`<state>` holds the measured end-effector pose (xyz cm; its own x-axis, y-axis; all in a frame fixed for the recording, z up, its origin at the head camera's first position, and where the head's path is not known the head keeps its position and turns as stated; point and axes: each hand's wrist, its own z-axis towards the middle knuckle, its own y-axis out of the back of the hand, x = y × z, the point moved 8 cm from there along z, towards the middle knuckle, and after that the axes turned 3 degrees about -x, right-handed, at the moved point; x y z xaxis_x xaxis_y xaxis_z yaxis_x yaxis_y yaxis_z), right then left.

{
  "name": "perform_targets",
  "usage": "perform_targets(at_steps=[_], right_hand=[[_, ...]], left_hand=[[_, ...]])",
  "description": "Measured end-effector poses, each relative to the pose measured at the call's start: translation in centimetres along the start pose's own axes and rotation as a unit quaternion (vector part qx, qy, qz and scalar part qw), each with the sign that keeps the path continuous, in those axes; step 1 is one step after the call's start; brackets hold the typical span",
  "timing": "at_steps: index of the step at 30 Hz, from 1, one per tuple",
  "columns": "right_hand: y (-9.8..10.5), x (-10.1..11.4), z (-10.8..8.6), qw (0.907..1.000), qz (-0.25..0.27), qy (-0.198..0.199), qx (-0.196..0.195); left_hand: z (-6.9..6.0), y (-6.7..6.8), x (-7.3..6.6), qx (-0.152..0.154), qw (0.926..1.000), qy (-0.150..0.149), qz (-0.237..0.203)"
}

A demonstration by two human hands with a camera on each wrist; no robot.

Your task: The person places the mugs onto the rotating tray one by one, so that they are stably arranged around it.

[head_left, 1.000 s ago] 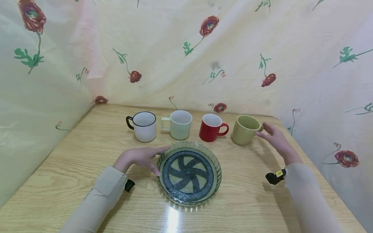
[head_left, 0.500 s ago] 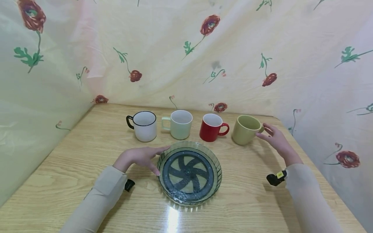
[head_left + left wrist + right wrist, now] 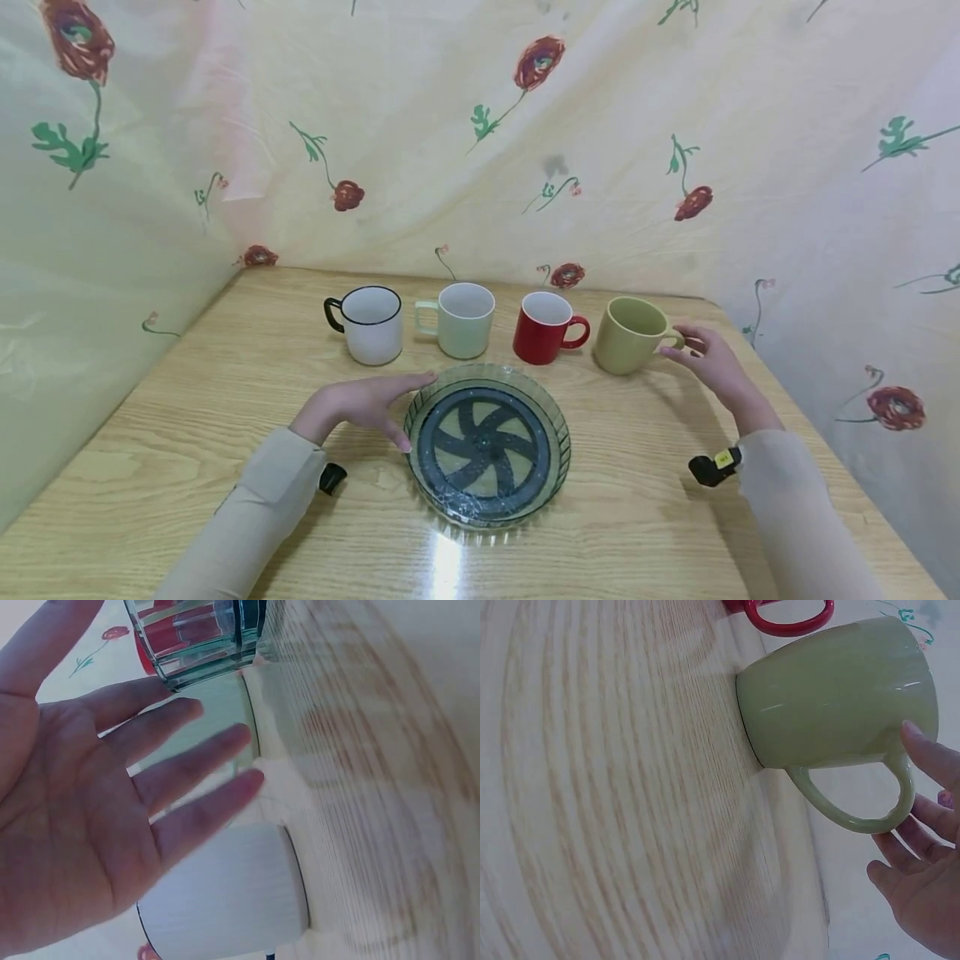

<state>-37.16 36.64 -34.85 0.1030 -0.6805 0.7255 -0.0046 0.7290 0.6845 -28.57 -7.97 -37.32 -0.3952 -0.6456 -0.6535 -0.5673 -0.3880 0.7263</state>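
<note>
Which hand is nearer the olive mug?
Right. The right hand is at the handle of the olive mug; the left hand is well away, at the left side of the glass dish.

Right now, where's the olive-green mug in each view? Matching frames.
Head: olive-green mug right of centre, beside the right hand.
Left wrist: not in it.
Right wrist: large, upper right, appearing sideways.
Shared landmark: red mug, immediately left of it in head, cut off at the top edge in right wrist, behind the glass dish at the top in left wrist.
</note>
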Motion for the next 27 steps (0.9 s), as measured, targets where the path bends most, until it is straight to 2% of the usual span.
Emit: perform_targets(at_steps=[7,10,13,20,27], right_hand=[[-0.3,-1.0,-0.5,0.9998,-0.001,-0.019,-0.009],[-0.5,-1.2,-0.6,0.9982,0.059,-0.004,-0.011],[-0.5,-1.2,-0.8,0.9903,0.138,0.009,-0.009],[-0.3,-1.8,-0.9,0.9858,0.167,-0.004,-0.021],[-0.7,-2.7,-1.2,0.9652,0.26,-0.02,-0.022]], left_hand=[[0.2,-0.3,-0.2,0.008,0.9991,-0.038,-0.015],[0.3,-0.4,-0.4,0.01,0.9988,-0.043,-0.02],[0.4,-0.4,-0.6,0.007,0.9989,-0.046,-0.009],[0.4,0.0,-0.7,0.0,0.9984,-0.056,0.008],[0.1,-0.1,-0.5,0.005,0.9983,-0.057,-0.01]])
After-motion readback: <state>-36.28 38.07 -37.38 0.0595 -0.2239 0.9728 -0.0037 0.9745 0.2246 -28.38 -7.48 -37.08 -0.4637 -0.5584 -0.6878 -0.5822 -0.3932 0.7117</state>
